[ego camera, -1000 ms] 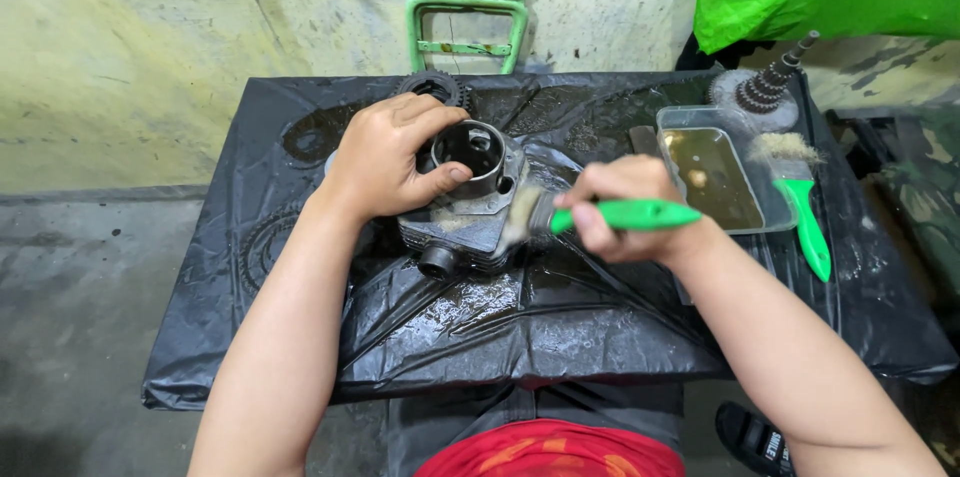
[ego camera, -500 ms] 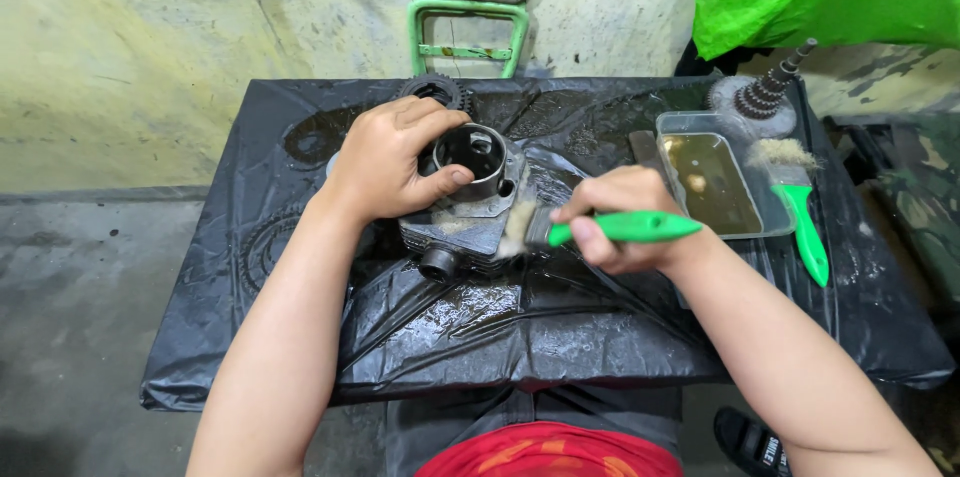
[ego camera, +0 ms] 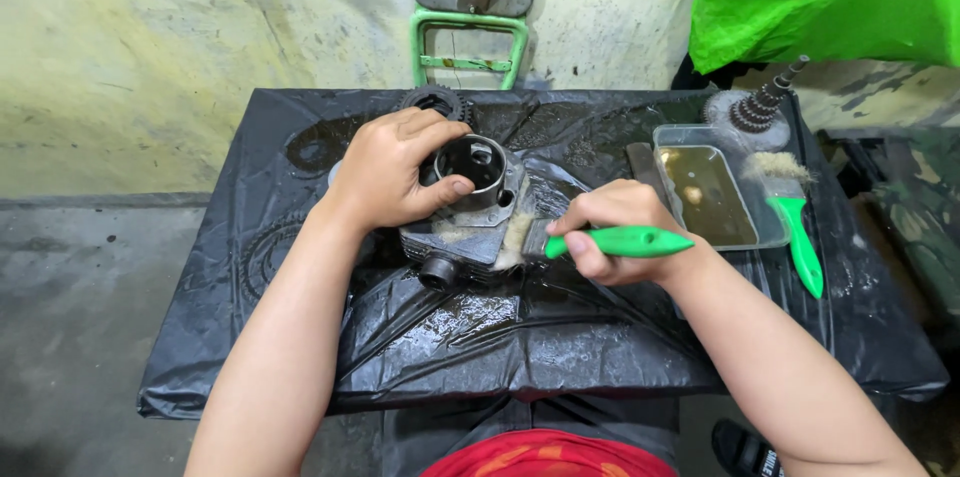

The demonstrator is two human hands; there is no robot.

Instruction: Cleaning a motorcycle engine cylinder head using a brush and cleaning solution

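Observation:
A grey metal engine cylinder (ego camera: 470, 227) with a round bore sits on a table covered in black plastic sheet (ego camera: 560, 347). My left hand (ego camera: 395, 172) grips the cylinder's top left, thumb at the bore's rim. My right hand (ego camera: 615, 232) holds a green-handled paintbrush (ego camera: 600, 242), its pale bristles pressed against the cylinder's right front side. The sheet around the cylinder is wet.
A clear tray (ego camera: 715, 197) of brownish liquid stands at the right, with a second green-handled brush (ego camera: 795, 222) resting on its edge. A stepped gear shaft (ego camera: 755, 107) lies behind it, a toothed gear (ego camera: 435, 102) behind my left hand. A green metal frame (ego camera: 468, 42) stands beyond the table.
My right hand with the brush has shifted slightly along the cylinder's right side, the bristles staying on the metal. My left hand has kept its hold.

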